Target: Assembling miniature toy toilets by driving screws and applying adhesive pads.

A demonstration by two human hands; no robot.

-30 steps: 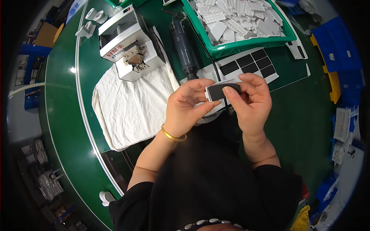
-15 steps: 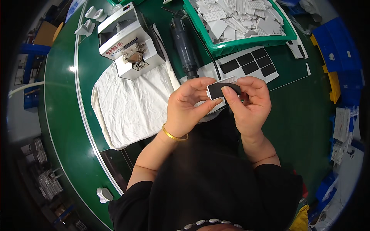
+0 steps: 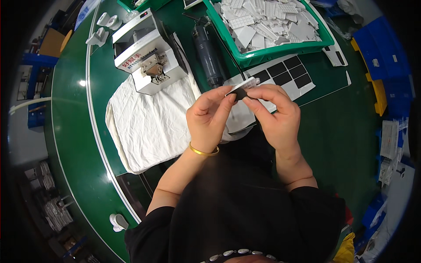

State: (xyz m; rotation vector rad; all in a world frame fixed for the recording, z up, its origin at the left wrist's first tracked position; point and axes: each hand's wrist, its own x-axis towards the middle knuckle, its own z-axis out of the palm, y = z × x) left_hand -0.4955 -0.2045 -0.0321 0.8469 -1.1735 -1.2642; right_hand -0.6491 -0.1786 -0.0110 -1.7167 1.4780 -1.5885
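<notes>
In front of me, above the table's near edge, both hands hold a small white plastic cover [image 3: 246, 84] with a black pad [image 3: 240, 94] on its near face. It is tilted so that I see it nearly edge-on. My left hand [image 3: 208, 115] pinches its left end between thumb and fingers. On the other end, my right hand [image 3: 275, 109] is closed, its thumb at the pad's edge and fingers behind. The fingers hide part of the cover. Just beyond my right hand lies a white backing sheet [image 3: 303, 90] bearing several black pads [image 3: 276, 69].
A green bin [image 3: 280, 49] heaped with white plastic parts [image 3: 267, 26] stands at the far right. A dark electric screwdriver [image 3: 208, 55] lies left of it. Further left, a tape dispenser [image 3: 138, 41] stands by a white cloth [image 3: 151, 127]. White fittings [image 3: 97, 37] sit behind.
The cover has turned from showing its black pad broadly to nearly edge-on. My right thumb has slid off the pad's middle to its edge, and both hands have shifted slightly left.
</notes>
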